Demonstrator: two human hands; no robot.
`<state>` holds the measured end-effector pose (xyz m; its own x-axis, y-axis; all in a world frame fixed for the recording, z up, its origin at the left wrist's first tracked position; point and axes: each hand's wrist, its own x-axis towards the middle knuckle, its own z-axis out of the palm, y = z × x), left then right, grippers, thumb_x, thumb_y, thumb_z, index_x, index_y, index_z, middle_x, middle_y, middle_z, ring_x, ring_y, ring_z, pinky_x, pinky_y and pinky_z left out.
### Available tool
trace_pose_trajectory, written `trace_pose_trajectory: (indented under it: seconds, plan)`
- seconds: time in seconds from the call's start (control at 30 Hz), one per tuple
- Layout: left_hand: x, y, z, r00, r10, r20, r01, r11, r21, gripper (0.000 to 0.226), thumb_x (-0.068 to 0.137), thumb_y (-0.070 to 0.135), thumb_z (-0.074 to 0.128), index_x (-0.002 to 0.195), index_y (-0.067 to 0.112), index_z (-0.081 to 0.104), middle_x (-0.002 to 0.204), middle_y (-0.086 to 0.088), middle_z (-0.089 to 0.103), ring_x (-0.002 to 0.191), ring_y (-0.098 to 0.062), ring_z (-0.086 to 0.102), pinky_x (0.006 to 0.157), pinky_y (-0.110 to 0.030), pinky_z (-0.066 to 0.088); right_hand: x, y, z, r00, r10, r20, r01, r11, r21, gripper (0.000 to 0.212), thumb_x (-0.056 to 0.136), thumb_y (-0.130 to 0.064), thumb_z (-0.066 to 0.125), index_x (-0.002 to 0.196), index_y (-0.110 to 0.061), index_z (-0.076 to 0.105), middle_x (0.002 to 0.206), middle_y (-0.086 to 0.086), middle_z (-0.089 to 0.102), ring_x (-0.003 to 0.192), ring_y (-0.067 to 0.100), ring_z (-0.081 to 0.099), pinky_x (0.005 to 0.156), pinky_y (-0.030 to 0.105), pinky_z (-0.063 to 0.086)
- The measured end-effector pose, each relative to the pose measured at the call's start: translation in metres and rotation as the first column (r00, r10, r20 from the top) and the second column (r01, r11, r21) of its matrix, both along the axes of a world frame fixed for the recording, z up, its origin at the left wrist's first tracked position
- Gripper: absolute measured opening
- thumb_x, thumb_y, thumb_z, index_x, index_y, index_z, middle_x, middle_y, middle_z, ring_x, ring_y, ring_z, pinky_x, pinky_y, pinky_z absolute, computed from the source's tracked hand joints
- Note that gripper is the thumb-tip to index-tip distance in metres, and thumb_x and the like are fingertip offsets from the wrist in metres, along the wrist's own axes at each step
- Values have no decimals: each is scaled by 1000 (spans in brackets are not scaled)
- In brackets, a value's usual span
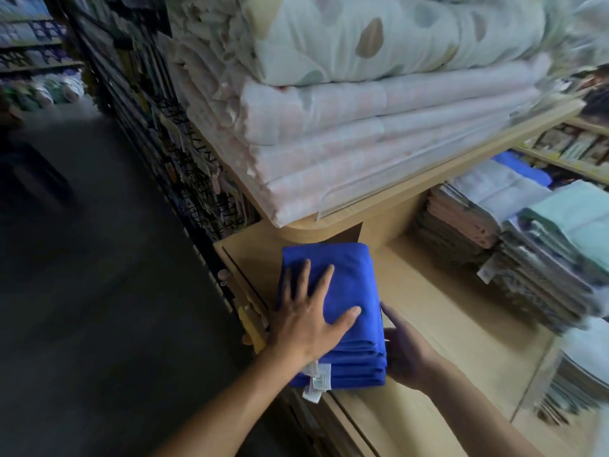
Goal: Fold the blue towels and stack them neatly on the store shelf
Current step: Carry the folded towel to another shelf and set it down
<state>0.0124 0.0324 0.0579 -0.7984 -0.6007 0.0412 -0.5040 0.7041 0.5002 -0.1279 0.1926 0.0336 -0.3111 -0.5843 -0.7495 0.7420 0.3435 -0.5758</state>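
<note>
**Two hands on the blue towels**

The stack of folded blue towels sits on the wooden shelf. The left hand lies flat on top of the stack, fingers spread wide. The right hand touches the stack's right side; I cannot tell if its fingers curl. White tags hang at the stack's near corner.

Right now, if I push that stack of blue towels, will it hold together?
Probably floppy: the blue towel stack is soft folded cloth. Its separate layers may shift when pushed, so the left hand flat on top and right hand at the side likely help. It should slide easily on the smooth shelf.
</note>
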Motion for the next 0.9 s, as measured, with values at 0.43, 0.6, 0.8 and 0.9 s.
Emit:
trace_pose_trajectory:
  seconds: [0.43,0.6,0.8,0.9]
  plan:
    - [63,118,39,920,-201,-337,245,965,93,87,80,89,27,156,50,11,167,16,1,155,-16,1,121,-54,22,85,120,56,983,-184,-6,164,892,-421,78,86,-69,65,140,-13,60,145,21,56,133,40,55,106,53,48]
    - [67,207,63,859,-342,-380,376,927,15,82,85,83,31,157,49,9,167,13,3,155,-16,1,121,-54,24,111,226,78,941,-334,-64,269,847,-459,73,84,-66,70,136,-15,65,142,18,59,130,37,58,98,49,54]
    - [37,315,87,784,-481,-393,493,867,-77,84,85,79,34,158,43,15,168,10,6,155,-18,4,120,-50,27,111,343,97,840,-535,-89,429,755,-496,66,86,-62,69,133,-16,67,140,18,61,126,36,61,91,46,57]
    - [3,375,91,736,-550,-396,562,821,-96,84,84,79,35,158,45,15,167,12,6,155,-18,4,121,-48,27,95,406,100,784,-612,-100,488,708,-510,70,82,-63,73,132,-15,68,138,18,63,125,36,62,90,46,58]
